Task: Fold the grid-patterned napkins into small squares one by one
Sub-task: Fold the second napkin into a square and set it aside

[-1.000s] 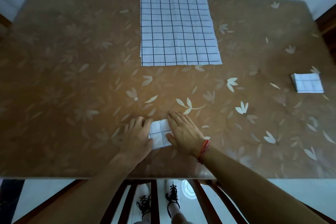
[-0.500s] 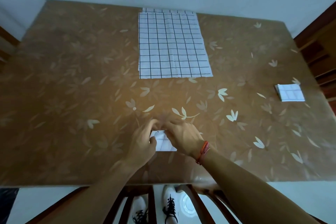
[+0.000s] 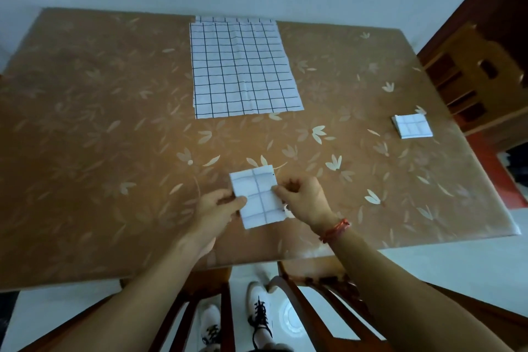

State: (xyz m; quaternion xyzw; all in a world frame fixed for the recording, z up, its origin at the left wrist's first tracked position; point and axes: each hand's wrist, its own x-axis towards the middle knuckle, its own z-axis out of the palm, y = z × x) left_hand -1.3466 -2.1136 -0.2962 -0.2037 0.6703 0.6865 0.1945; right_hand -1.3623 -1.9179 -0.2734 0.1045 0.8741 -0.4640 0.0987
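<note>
Right now my left hand (image 3: 220, 207) pinches the left edge of the small folded white grid-lined cloth napkin (image 3: 258, 197), thumb on top and fingers curled beneath, while my right hand (image 3: 304, 198) pinches its right edge with the fingertips, the other fingers tucked in. That napkin sits between my two hands over the near middle of the brown leaf-patterned table cover (image 3: 85, 123), turned a little askew to the table edge; I cannot tell whether it rests on the cover or is held just above it. A red string bracelet (image 3: 334, 230) circles my right wrist. Well apart, at the far middle of the table, lies the flat stack of unfolded white napkins with black grid lines (image 3: 243, 68), its far edge reaching the table's back rim. Off to the right, near the table's side edge, sits a little pile of folded white grid squares (image 3: 413, 126). Beyond that corner stands a brown wooden chair back (image 3: 468, 71). Below the near table edge I see my white lace-up shoes (image 3: 258, 311) on the pale floor, between dark wooden chair rails (image 3: 225, 303).
</note>
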